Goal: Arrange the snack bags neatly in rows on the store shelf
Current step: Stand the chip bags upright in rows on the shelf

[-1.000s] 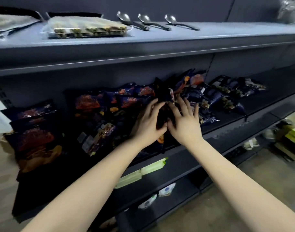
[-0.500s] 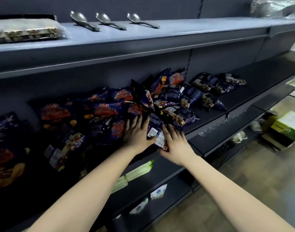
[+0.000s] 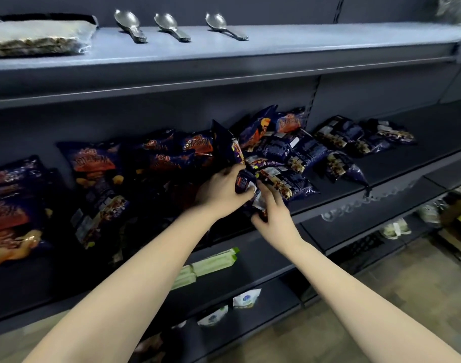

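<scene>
At the centre of the frame both hands hold one small dark snack bag (image 3: 244, 182) over the front of the middle shelf (image 3: 420, 163) — the left hand (image 3: 220, 193) curls its fingers around the bag's upper part, the right hand (image 3: 272, 218) pinches its lower end. A loose heap of bags (image 3: 281, 153) lies just behind them, larger bags (image 3: 98, 176) at left — three spoons (image 3: 171, 26) at the top.

Person's arms: both forearms bare right up to the frame edge, slim. The left hand (image 3: 221, 192) and right hand (image 3: 275, 221) are bare too, uncovered skin only. Finger detail too blurred to read.
</scene>
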The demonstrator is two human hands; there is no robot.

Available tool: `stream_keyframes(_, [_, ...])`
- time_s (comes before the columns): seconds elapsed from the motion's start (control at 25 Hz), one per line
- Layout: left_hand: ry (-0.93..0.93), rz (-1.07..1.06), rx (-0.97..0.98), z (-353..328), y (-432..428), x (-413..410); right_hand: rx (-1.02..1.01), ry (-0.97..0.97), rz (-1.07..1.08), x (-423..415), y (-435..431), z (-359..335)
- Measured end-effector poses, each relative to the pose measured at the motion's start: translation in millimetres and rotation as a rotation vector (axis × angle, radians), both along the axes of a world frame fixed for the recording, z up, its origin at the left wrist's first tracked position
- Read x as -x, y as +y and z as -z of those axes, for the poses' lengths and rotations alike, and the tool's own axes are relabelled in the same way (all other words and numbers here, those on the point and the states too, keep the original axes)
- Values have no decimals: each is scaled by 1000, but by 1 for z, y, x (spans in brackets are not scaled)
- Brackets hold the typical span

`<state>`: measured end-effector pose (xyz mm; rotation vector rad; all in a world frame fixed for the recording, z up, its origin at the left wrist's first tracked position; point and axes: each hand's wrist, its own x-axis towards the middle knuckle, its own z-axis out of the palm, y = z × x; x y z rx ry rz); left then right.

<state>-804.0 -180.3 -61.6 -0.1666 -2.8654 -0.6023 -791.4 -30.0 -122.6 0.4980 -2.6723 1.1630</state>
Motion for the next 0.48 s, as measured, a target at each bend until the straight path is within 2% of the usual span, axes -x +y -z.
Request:
stream_keyframes(0.08, [81, -36, -97, -17, 2, 1, 100, 48, -1, 4, 0, -10])
stream_keyframes(0.12, [112, -25, -211, -28, 2, 1, 175, 74, 7, 5, 0, -16])
stream_keyframes(0.28, [129, 41, -864, -69, -18, 4, 456, 61, -19, 8, -9, -48])
stream_keyframes(0.36, [183, -12, -1010, -77, -48, 2, 616, -56, -101, 8, -24, -62])
stream_keyframes(0.48, [230, -210, -1047, -74, -99, -19, 1059, -406, -256, 5, -54, -78])
